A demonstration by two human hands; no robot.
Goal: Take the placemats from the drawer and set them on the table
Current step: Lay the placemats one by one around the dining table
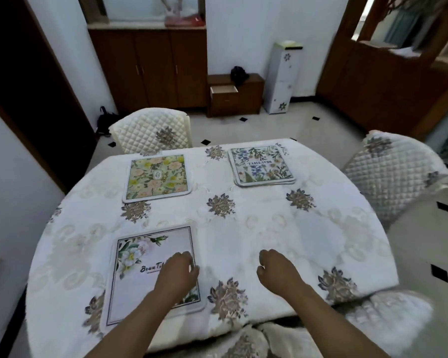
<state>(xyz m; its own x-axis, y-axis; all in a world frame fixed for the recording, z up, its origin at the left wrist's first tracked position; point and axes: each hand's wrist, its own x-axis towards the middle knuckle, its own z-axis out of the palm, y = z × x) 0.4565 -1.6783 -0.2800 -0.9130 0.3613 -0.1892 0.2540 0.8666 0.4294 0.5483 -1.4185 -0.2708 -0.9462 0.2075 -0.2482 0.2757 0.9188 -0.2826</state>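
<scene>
at lower left of the frame the left hand [177, 273] rests curled fingers [189, 257] on the near placemat [140, 275], right hand [274, 271] loosely curled, empty, over the tabletop [269, 228].

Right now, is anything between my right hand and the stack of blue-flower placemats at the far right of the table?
Nothing visible: only bare white floral tablecloth lies between the right hand and the stacked blue-flower placemats.

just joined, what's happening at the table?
A person is laying placemats on the table. The left hand rests on the near white-flower placemat; the right hand hovers empty beside it. A yellow floral placemat lies far left, a stack of blue-flower placemats far right. The drawer behind stands open.
</scene>
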